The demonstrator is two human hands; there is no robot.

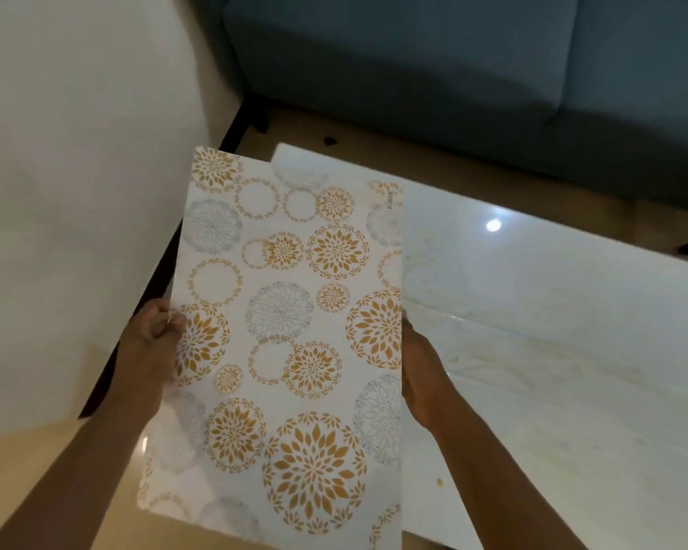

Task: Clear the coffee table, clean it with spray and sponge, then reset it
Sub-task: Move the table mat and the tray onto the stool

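Head view: both hands hold mat (290,331), white with orange and grey floral circles, lifted over left part of counter (553,311). Left hand (155,339) pinches mat's left edge, thumb on top. Right hand (418,371) grips right edge, fingers hidden behind. Counter glossy, pale marble. Blue sofa (453,65) beyond.

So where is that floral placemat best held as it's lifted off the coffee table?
By its two long side edges near mid-length, one hand from each side, as the left hand and right hand do now. The floral placemat is a thin, wide sheet, so opposite-edge grips likely stop it sagging.
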